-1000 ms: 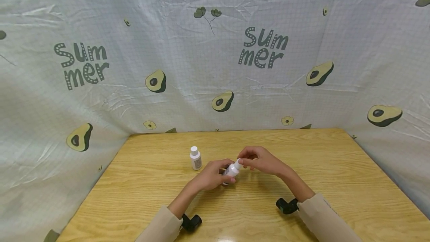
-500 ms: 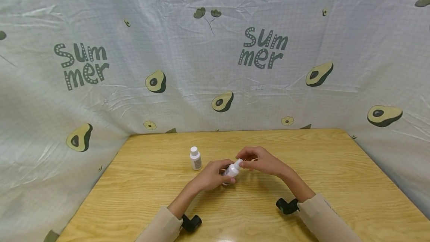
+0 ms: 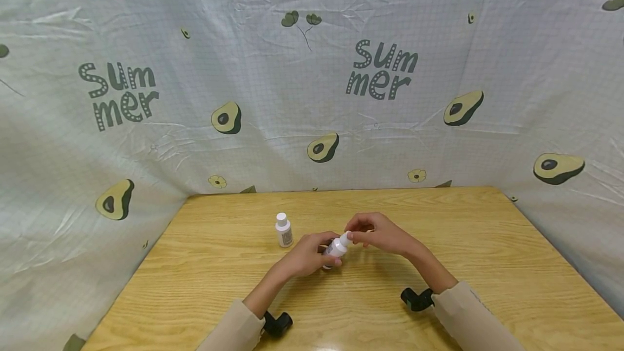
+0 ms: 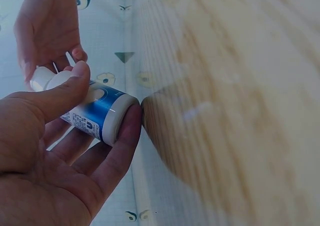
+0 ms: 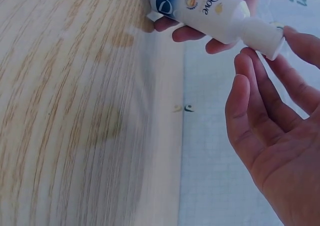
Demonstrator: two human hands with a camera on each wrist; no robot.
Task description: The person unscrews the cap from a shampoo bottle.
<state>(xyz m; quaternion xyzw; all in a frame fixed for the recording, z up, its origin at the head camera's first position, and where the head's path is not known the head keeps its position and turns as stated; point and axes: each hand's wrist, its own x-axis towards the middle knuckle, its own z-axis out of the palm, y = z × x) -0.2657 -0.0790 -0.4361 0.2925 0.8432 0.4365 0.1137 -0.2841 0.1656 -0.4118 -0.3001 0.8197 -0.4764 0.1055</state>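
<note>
My left hand (image 3: 304, 255) grips a small white Dove bottle (image 5: 222, 16) with a blue label band, thumb on one side and fingers curled round the other. The bottle leans, its top up and to the right in the head view. At its neck sits a white cap (image 5: 265, 38), pinched between the thumb and fingers of my right hand (image 3: 382, 233). In the left wrist view one finger lies under the base of the bottle (image 4: 107, 106), low over the table. A second white bottle (image 3: 284, 233) with a white cap stands upright, behind and left of my left hand.
The wooden table (image 3: 219, 280) ends at a white cloth (image 3: 273, 85) printed with avocados and lettering, at the back and sides. Black wrist cameras sit under both forearms, one at the left (image 3: 278, 324) and one at the right (image 3: 416, 299).
The right fingertips shift slightly left and then back right at the cap. The left hand, the held bottle and the standing bottle keep their places.
</note>
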